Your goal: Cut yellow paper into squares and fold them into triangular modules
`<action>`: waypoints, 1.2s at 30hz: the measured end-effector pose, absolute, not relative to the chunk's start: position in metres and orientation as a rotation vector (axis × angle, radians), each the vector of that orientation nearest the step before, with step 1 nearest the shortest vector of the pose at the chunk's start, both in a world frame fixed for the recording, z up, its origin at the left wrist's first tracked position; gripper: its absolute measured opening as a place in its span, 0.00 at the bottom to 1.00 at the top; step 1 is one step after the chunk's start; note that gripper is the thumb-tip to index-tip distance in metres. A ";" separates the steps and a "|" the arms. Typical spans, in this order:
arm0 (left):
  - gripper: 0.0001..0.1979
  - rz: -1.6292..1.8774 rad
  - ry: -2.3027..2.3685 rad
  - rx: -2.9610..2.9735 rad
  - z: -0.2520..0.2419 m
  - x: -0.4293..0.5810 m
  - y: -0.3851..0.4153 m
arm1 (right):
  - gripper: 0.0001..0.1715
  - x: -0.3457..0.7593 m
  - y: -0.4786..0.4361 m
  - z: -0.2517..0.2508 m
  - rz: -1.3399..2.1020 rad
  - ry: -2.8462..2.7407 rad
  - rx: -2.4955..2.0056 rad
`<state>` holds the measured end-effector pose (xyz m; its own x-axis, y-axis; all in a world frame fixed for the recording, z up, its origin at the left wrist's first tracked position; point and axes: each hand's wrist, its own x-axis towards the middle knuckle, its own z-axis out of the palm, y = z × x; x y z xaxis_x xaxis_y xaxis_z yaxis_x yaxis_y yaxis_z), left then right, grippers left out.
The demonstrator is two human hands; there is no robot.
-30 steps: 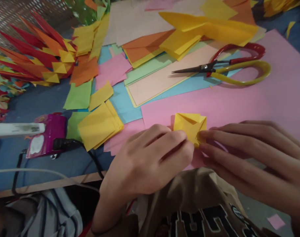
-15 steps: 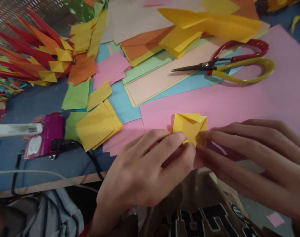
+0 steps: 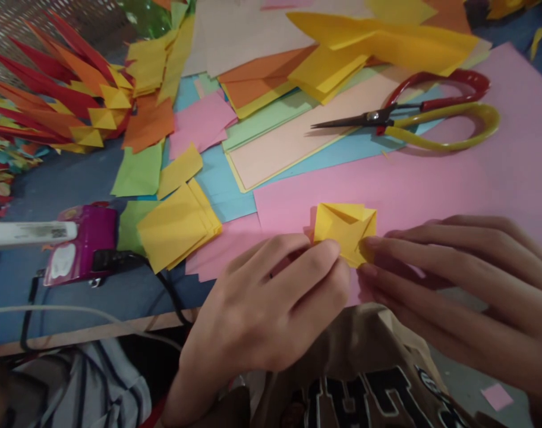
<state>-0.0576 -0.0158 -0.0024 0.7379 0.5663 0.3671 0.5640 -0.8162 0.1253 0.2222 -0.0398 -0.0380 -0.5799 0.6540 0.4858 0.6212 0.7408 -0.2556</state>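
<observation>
A small folded yellow paper piece lies on a large pink sheet near the table's front edge. My left hand rests with curled fingers, its fingertips pinching the piece's lower left corner. My right hand reaches in from the right, fingers long and close together, their tips pressing the piece's lower right edge. Both hands hold the same piece against the sheet.
Scissors with red and yellow handles lie behind on stacked coloured sheets. A stack of yellow squares sits to the left, next to a magenta glue gun with a black cord. Spiky red, orange and yellow paper shapes fill the far left.
My fingertips have shifted slightly along the yellow piece's lower edge. The piece stays in the same place.
</observation>
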 end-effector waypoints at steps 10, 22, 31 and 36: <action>0.12 0.523 1.060 3.037 0.000 -0.054 -0.029 | 0.20 0.214 -0.042 -0.034 0.085 -2.376 -0.977; 0.16 0.781 1.195 2.710 -0.016 -0.039 -0.019 | 0.21 0.217 -0.012 -0.006 0.122 -2.315 -1.163; 0.20 0.775 1.550 2.491 -0.010 -0.028 -0.024 | 0.21 0.209 0.008 -0.027 0.241 -2.317 -1.136; 0.19 0.720 1.608 2.395 -0.009 -0.028 -0.022 | 0.08 0.208 0.005 -0.024 0.396 -2.218 -1.131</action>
